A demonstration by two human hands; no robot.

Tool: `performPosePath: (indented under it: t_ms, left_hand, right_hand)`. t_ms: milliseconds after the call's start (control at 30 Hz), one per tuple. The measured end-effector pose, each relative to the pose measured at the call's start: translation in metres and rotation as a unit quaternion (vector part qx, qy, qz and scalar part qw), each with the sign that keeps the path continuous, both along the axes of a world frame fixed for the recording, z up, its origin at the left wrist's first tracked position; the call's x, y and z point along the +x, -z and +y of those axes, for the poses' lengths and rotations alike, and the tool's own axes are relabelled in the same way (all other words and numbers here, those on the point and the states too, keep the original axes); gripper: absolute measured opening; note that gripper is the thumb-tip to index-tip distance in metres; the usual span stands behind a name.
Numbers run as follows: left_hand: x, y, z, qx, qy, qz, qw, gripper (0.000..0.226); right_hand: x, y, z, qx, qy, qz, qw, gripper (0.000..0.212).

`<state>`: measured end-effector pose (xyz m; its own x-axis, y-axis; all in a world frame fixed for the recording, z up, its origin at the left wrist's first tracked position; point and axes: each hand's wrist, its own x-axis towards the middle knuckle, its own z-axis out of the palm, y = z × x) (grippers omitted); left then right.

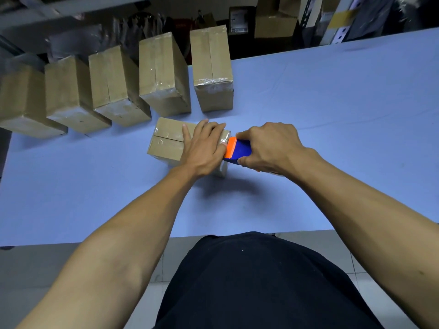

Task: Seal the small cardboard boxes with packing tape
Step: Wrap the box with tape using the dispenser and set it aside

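Closest to me is the near edge of the blue worktop (95, 210), with both my forearms reaching out over it. My left hand (204, 148) lies flat on the box (166, 143) I'm working on, fingers straight and pressing the top down, fingertips right at its right end. That box sits about mid-worktop, a bit left of centre, with its flap seam running left to right and shiny tape already showing on top. My right hand (268, 148) is just beside it, fingers curled tight around the blue and orange dispenser (237, 148), whose orange end touches the right end of the box next to my left fingertips. Further back, five taped boxes (164, 74) stand in a row along the far left edge, near each other but not touching as far as I can tell. Behind the worktop it's dark shelving (273, 17) with more cartons, too murky to make out.
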<state>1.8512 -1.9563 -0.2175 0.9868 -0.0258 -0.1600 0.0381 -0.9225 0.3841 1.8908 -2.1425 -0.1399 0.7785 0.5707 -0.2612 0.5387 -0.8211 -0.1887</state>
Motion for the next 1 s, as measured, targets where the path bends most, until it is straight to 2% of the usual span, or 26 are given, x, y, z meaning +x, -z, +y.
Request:
performPosePath:
  t_ms: [333,467,633,800,1000]
  left_hand:
    - [-0.002,0.004,-0.01,0.073,-0.011,-0.026,0.997,0.052]
    - [0.001,0.004,-0.009,0.075,-0.014,-0.026,0.997,0.046]
    - [-0.001,0.008,-0.013,0.11,-0.043,-0.028,0.993,0.038]
    - [-0.002,0.008,-0.017,0.109,-0.07,-0.032,0.991,0.037]
    - [-0.006,0.003,-0.024,0.091,-0.132,-0.031,0.987,0.037]
  right_hand:
    - [-0.009,0.001,0.018,-0.063,0.0,-0.047,0.997,0.025]
    - [-0.003,-0.004,0.017,-0.069,0.002,-0.022,0.997,0.027]
    - [0.002,-0.018,0.027,-0.092,-0.032,-0.036,0.995,0.013]
    - [-0.008,-0.012,0.025,-0.094,-0.03,-0.055,0.994,0.02]
    - [-0.015,-0.011,0.029,-0.097,-0.041,-0.089,0.99,0.018]
